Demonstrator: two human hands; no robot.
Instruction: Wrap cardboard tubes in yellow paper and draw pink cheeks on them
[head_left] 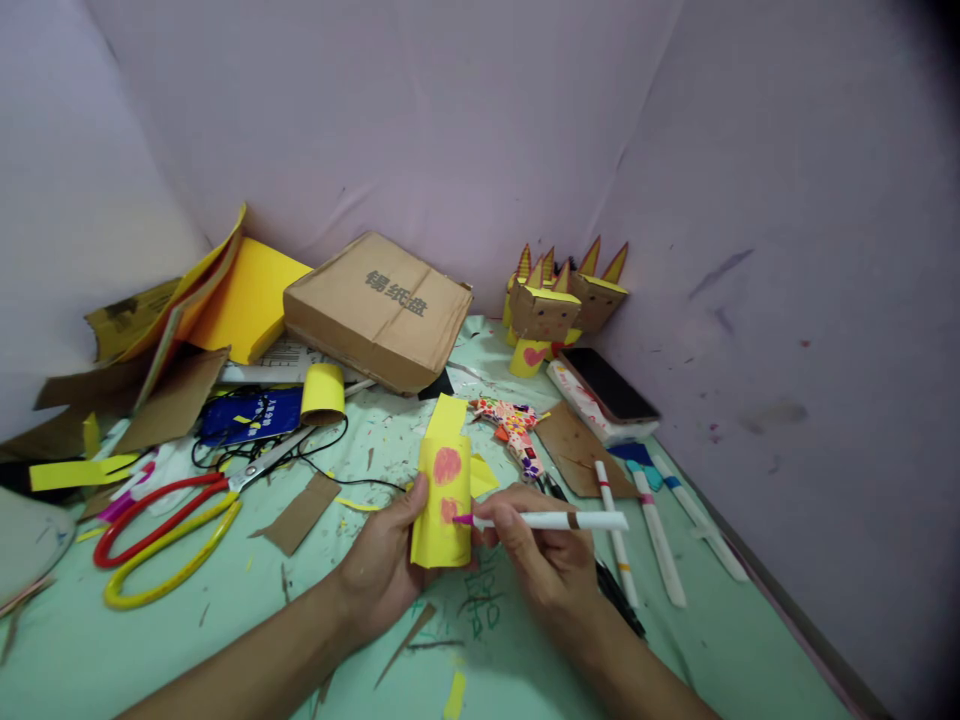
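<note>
Upright in my left hand (386, 560) is a yellow paper tube (442, 545) with two pinkish-red spots, one above the other, and a strip sticking up from its top. My left thumb presses on its left side. My right hand (544, 560) is closed around a white marker (577, 521) with a brown band. The marker's purple-pink tip touches the lower spot on the tube. Just behind the tube lies a folded bit of yellow paper (484, 474).
Red-and-yellow scissors (169, 530) lie left, near a yellow roll (324, 390). A cardboard box (375, 310) stands behind. Cardboard figures (546, 312), a phone (609, 384), a floral glue gun (514, 430) and loose markers (660, 540) are right. Cardboard scraps (301, 513) litter the table.
</note>
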